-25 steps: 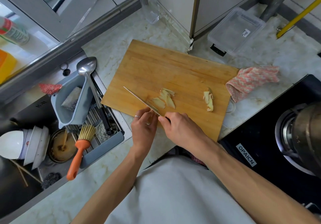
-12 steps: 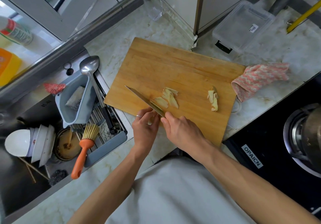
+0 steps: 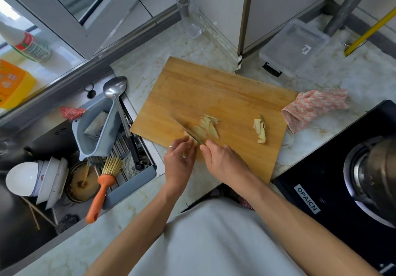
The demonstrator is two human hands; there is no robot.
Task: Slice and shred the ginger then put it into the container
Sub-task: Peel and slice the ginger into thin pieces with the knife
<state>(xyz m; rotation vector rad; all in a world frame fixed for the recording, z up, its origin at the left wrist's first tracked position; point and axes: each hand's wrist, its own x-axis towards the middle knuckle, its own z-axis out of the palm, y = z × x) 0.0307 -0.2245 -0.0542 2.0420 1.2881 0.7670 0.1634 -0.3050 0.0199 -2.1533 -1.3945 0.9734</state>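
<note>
Ginger lies on the cutting board [image 3: 214,95] in two groups: a pile of slices [image 3: 206,127] near the front edge and a separate piece [image 3: 259,128] toward the right edge. The knife [image 3: 194,136] cuts at the pile, its handle inside the right hand's [image 3: 225,162] closed grip; the left hand's [image 3: 179,160] curled fingers hold the ginger. The board's far half is bare. One clear container [image 3: 293,47] sits on the counter [image 3: 150,65] beyond the far right corner.

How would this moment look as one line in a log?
step: slicing ginger | right hand: grips knife | left hand: holds ginger piece | slices: on board | container: unfilled
</note>
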